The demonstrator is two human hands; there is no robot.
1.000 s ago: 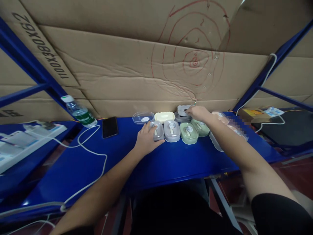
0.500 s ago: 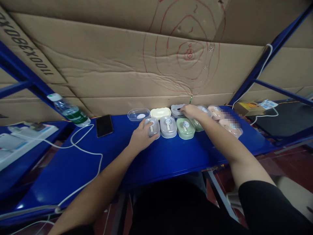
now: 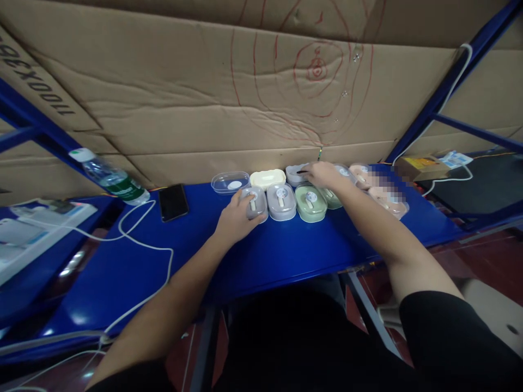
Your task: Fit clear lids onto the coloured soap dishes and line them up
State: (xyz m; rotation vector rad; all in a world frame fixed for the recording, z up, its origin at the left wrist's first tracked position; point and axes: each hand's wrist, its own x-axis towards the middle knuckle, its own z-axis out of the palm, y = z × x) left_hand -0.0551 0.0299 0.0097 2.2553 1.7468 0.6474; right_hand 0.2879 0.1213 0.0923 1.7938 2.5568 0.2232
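My left hand [image 3: 240, 214] is curled around a grey soap box [image 3: 254, 206] with a clear lid, thumb along its near side and fingers over its top. My right hand [image 3: 322, 175] reaches to the back row, its fingers bunched at an uncovered grey box [image 3: 295, 173]. A small dark thing shows at those fingertips; what it is, I cannot make out. Left of that box sit a cream wavy-edged box [image 3: 267, 178] and a loose clear lid [image 3: 230, 183]. In front stand another grey lidded box [image 3: 281, 202] and a green one [image 3: 311, 203].
More lidded boxes, including a pink one [image 3: 359, 174], stand to the right, partly behind my forearm. A phone [image 3: 173, 202], a white cable [image 3: 161, 248] and a tilted water bottle [image 3: 116, 181] are on the left. A cardboard wall [image 3: 163, 98] rises behind the blue table [image 3: 261, 261].
The view has tilted slightly down, with things shifting up the picture. My left hand stays around the grey soap box, and my right hand remains at the back grey box.
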